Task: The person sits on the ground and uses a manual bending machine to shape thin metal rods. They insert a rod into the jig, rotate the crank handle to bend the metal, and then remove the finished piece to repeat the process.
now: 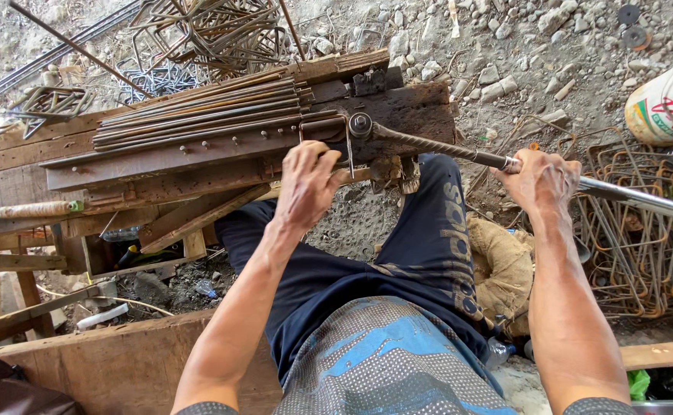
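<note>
Right hand (538, 178) grip wraps the bending lever (459, 152), running rightward from the pivot bolt (360, 124); left hand (308, 183) pinches rebar (349, 157) just below it.

Left hand (308, 182) pressing thin rod (349, 154) on wooden bench (160, 165), right hand (538, 179) gripping bending lever (505, 161)

One camera sat on the person's head, looking steeply down and forward — close over the forearms and lap. The wooden bench (198, 154) filled the view from nine to twelve o'clock; gravel ground (521, 54) lay toward one o'clock — farther off.
</note>
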